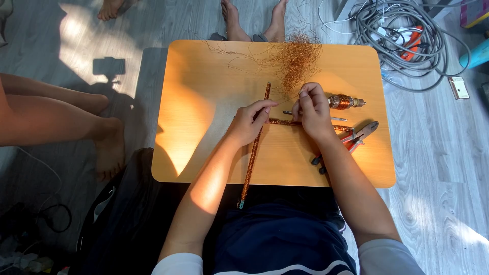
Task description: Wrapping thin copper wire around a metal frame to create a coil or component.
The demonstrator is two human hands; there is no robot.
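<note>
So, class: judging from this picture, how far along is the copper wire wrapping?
Done: the long rod is wrapped in copper wire. In hand: left hand and right hand work where the cross rod meets it. Left: a loose copper wire tangle remains on the table.

- A small flat white card (460, 87) with a tan edge lies on the floor, right of the counter, by the cable coil.
- A pink-purple box corner (474, 12) shows at the top right edge.
- A teal box (476, 54) sits just below it.
</note>
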